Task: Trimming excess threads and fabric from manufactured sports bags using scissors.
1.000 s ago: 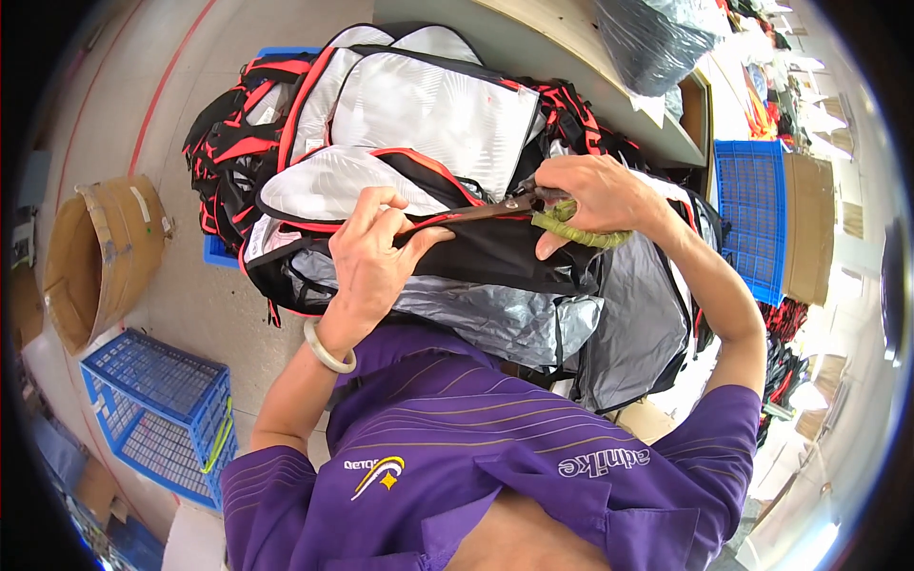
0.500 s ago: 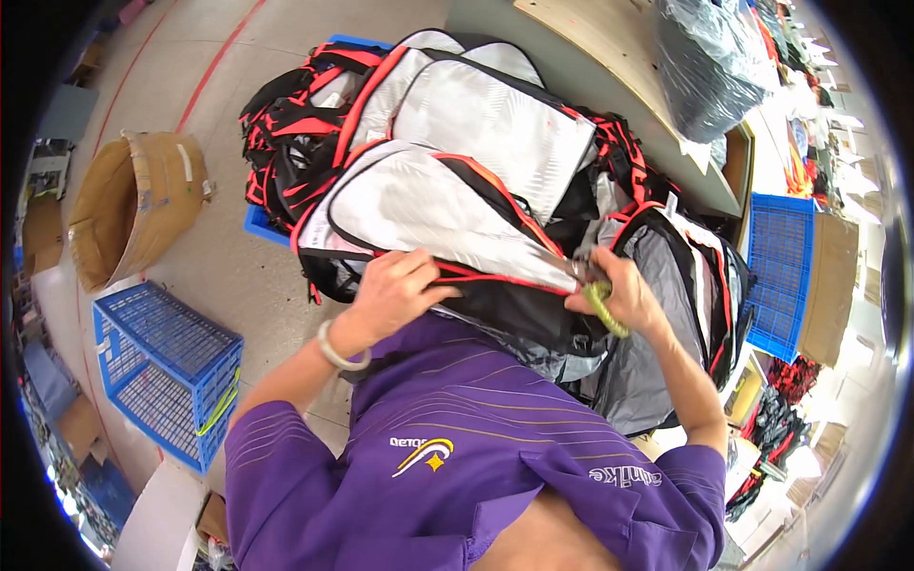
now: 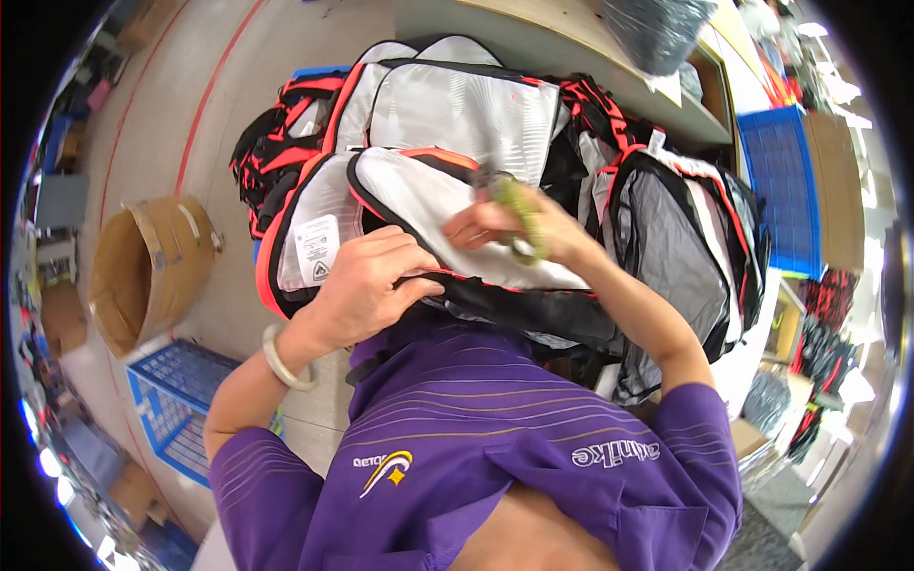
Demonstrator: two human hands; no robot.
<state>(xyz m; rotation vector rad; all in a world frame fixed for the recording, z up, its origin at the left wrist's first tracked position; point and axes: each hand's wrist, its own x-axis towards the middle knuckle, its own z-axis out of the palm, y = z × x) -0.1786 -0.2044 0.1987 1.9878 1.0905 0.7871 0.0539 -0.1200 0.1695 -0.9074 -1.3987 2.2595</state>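
Note:
An unzipped backpack (image 3: pixel 419 195) with a pale lining, black edging and red-orange trim lies in front of my body. My left hand (image 3: pixel 371 285) pinches its near edge, close to a white label (image 3: pixel 317 249) on the lining. Above the pale panel, my right hand (image 3: pixel 524 228) is smeared by motion. It holds scissors with a yellow-green handle (image 3: pixel 517 207); their dark blades are blurred and point away from me. The right fingers hang over the lining, and I cannot tell whether they touch it.
More open backpacks (image 3: pixel 466 105) are piled behind, and a grey-lined one (image 3: pixel 657 247) stands at the right. To the left are a cardboard box (image 3: pixel 181 247) and a blue crate (image 3: pixel 181 366). Another blue crate (image 3: pixel 781 190) is at the far right, below a worktop with a dark plastic bag (image 3: pixel 657 33).
My right hand has moved left and away from me with the scissors, off the backpack's right edge. The backpack's left side has opened wider, baring the label. My left hand keeps its pinch.

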